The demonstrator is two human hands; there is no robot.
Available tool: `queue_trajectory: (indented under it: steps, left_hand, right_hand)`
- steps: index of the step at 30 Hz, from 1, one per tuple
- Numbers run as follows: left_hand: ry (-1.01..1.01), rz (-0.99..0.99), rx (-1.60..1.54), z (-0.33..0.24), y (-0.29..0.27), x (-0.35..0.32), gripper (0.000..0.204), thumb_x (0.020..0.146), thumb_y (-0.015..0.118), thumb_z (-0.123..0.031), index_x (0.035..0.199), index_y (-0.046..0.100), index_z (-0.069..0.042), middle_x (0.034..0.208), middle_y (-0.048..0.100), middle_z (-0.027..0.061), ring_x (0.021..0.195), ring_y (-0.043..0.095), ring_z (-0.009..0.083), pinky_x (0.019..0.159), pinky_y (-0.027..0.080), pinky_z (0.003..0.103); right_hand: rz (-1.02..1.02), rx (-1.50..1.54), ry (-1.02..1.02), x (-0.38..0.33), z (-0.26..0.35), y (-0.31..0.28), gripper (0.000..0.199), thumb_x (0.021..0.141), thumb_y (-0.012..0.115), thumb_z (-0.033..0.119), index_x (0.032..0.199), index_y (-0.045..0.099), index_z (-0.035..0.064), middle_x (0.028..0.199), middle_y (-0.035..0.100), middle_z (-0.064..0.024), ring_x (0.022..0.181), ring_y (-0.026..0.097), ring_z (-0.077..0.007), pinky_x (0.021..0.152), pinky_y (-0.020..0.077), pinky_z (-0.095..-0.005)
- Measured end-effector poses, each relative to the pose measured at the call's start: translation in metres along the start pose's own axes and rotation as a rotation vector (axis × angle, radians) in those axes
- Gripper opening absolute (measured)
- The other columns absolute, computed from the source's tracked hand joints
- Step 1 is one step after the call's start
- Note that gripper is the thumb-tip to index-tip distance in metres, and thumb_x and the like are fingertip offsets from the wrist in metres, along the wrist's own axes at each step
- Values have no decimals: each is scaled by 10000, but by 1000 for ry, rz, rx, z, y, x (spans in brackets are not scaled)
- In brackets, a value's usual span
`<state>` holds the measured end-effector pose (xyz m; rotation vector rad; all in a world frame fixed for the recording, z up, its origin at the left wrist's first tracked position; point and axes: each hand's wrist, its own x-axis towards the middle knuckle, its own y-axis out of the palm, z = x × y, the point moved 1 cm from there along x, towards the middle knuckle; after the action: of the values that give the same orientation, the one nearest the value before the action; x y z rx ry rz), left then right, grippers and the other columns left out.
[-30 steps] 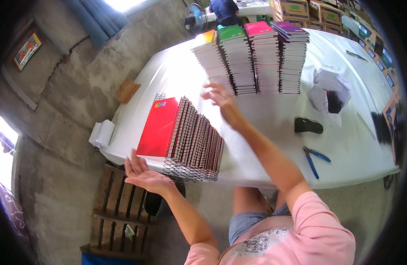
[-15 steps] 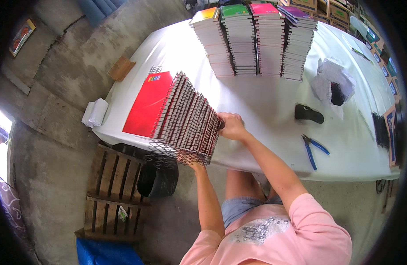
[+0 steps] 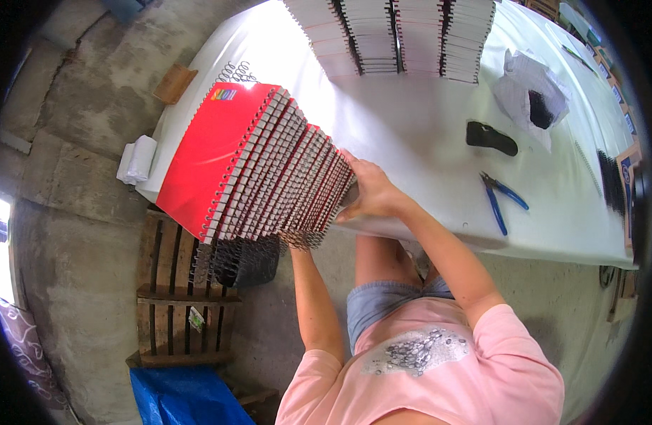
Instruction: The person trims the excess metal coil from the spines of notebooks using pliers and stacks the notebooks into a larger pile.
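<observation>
The right hand (image 3: 372,193), near the centre of the frame, lies spread and flat against the right-hand end of a thick stack of red-covered spiral-bound notebooks (image 3: 269,170), fingers pressed to the last cover. The left hand is hidden under the stack's lower edge; only its forearm (image 3: 313,297) shows rising from the lower middle of the frame, so whether that hand is spread or curled around the books cannot be told. The stack sits left of centre, tilted and fanned, at the near edge of a white-covered table (image 3: 411,120). Its top cover is glossy red with a small coloured patch at the upper corner, and the wire coils run in rows along the lower side, overhanging the table edge.

Outward from the hand, to the right, a black oblong tool (image 3: 491,137) lies on the cloth, with blue-handled pliers (image 3: 501,200) below it near the table edge. Farther up and right is a crumpled white paper (image 3: 531,88) holding something dark. Along the top of the frame stand four tall stacks of notebooks (image 3: 397,35), side by side. Loose wire coils (image 3: 235,71) rest at the table's upper left corner. A white roll (image 3: 137,159) sits at the left edge of the table. Below the stack, on the floor, is a wooden pallet (image 3: 174,312) with a dark bucket (image 3: 244,261) beside it, and a blue tarpaulin (image 3: 181,393) lies at the bottom.
</observation>
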<state>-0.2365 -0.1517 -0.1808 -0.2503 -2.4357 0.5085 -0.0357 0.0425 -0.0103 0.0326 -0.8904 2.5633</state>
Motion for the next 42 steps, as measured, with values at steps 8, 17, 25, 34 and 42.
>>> queue_trajectory:
  steps: [8,17,25,34,42]
  left_hand:
    - [-59,237,309,-3,9,5,742,848,366,-588,1381,301,-76,1412,330,111,1285,325,279,1080,243,403]
    - [206,293,732,72,-50,35,674,900,332,-558,1415,270,-129,1466,261,68,1340,256,250,1101,209,413]
    - [38,272,333,-21,-7,28,643,919,327,-515,1415,258,-111,1454,280,81,1324,281,255,1092,235,394]
    - [190,505,782,-52,-21,47,609,941,322,-467,1414,244,-91,1441,301,94,1306,310,260,1082,265,373]
    - [-393,274,-595,-78,-14,46,557,945,374,-373,1370,287,-23,1368,382,136,1209,419,264,1002,381,355]
  right_hand:
    - [-183,-57,91,-8,11,22,1480,323,828,591,1439,16,58,1315,434,-182,1256,388,-309,1042,211,-514]
    - [-240,-63,45,-13,36,28,1480,318,823,590,1434,22,39,1259,459,-167,1205,425,-295,988,252,-474]
    - [-316,-94,97,-15,14,30,1490,268,835,574,1436,51,80,1239,461,-144,1203,420,-290,980,242,-488]
    - [-257,-27,153,-17,24,27,1470,302,845,551,1441,38,89,1321,388,-136,1259,365,-276,996,214,-548]
    - [-293,-23,233,-20,26,33,1474,310,835,573,1442,19,97,1318,404,-140,1283,341,-277,1002,176,-588]
